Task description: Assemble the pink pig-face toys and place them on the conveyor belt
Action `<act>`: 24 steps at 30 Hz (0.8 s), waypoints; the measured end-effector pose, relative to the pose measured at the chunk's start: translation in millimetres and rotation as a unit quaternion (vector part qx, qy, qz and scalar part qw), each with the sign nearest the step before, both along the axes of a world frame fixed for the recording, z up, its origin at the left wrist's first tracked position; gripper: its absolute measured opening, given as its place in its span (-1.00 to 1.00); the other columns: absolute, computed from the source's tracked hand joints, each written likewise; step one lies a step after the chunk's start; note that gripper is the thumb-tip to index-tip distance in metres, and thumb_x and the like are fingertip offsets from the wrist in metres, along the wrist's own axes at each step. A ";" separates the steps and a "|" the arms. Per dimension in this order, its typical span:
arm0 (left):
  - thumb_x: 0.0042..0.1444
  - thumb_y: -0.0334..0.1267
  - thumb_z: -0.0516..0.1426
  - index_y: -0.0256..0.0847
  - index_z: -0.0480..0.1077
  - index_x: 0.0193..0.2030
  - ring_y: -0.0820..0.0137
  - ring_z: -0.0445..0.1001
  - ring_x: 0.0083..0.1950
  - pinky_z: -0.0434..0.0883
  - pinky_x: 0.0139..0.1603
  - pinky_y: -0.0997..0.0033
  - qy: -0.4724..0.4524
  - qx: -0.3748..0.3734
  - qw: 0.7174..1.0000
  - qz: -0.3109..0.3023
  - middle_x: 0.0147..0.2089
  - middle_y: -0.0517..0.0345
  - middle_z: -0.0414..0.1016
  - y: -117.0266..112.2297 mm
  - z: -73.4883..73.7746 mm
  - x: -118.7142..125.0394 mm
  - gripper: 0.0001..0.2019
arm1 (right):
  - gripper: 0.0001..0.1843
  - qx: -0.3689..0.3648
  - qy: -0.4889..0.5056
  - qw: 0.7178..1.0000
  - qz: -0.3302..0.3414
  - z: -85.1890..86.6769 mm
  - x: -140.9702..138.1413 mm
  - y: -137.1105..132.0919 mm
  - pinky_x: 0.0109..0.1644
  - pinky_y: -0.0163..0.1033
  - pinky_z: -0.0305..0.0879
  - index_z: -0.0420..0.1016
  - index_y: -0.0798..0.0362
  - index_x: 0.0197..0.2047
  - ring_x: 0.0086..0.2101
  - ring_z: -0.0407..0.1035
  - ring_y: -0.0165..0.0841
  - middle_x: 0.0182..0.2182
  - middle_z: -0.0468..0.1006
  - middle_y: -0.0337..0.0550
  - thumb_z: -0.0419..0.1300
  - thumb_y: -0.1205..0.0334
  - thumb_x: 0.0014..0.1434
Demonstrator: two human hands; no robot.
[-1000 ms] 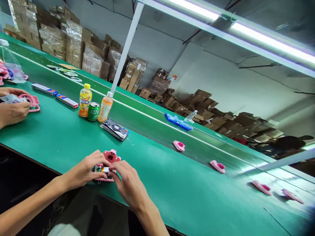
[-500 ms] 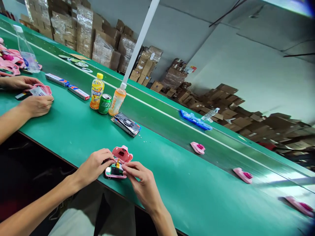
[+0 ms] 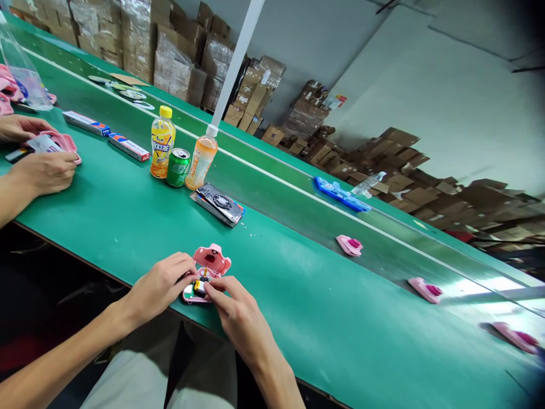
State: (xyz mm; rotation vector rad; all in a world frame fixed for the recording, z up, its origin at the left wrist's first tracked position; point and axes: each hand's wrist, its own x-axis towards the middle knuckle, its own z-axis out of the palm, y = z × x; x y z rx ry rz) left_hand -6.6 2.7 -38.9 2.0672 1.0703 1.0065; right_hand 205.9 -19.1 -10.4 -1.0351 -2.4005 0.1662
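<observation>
- Left hand [image 3: 159,287] and right hand [image 3: 240,318]: bare, slim, long-fingered
- Left forearm [image 3: 72,352] and right forearm [image 3: 276,369]: bare, lean
- Pale grey trousers [image 3: 128,378]: soft, loose cloth across the lap
- Dark olive-grey cloth [image 3: 147,335]: above the trousers, garment unclear in shadow

the left [image 3: 159,286] and right hands [image 3: 237,313] have closed over a small black block [image 3: 199,287] in the pink case [image 3: 212,260].

**Green tabletop [image 3: 298,318] with drinks and packets**
A yellow-capped juice bottle [image 3: 163,142], green soda can [image 3: 178,167] and orange drink bottle [image 3: 201,160] stand upright; a flat packet [image 3: 217,204] lies just beside them.
</observation>
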 end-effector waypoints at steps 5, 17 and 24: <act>0.47 -0.30 -0.03 -0.18 0.43 -0.14 0.32 0.46 -0.04 0.42 0.00 0.31 0.032 0.054 0.998 -0.007 -0.12 0.13 0.50 -0.6 -1.7 0.9 -0.77 | -0.68 -0.008 0.043 0.999 -0.006 -4.6 2.8 -1.5 -0.09 -0.21 0.57 0.61 0.01 0.02 -0.15 0.53 -0.31 -0.14 0.61 -0.03 0.10 0.46 0.36; 0.47 -0.34 -0.05 -0.21 0.40 -0.16 0.31 0.46 -0.06 0.45 -0.02 0.30 0.067 0.078 0.995 -0.008 -0.13 0.11 0.49 -0.5 3.3 0.6 -0.77 | -0.66 -0.041 0.033 0.998 -0.026 -4.1 4.2 -0.7 -0.07 -0.19 0.57 0.63 -0.02 0.03 -0.14 0.54 -0.28 -0.13 0.60 -0.03 0.09 0.44 0.37; 0.38 -0.17 0.13 -0.13 0.41 0.12 0.08 0.44 0.21 0.48 0.16 0.05 0.170 0.183 0.968 -0.023 0.27 -0.11 0.40 -14.1 -13.3 -4.7 -0.76 | -0.64 -0.051 -0.075 0.995 -0.047 12.8 -1.8 -10.4 0.03 -0.01 0.57 0.56 0.06 0.06 0.00 0.41 -0.14 0.02 0.54 0.04 0.08 0.51 0.31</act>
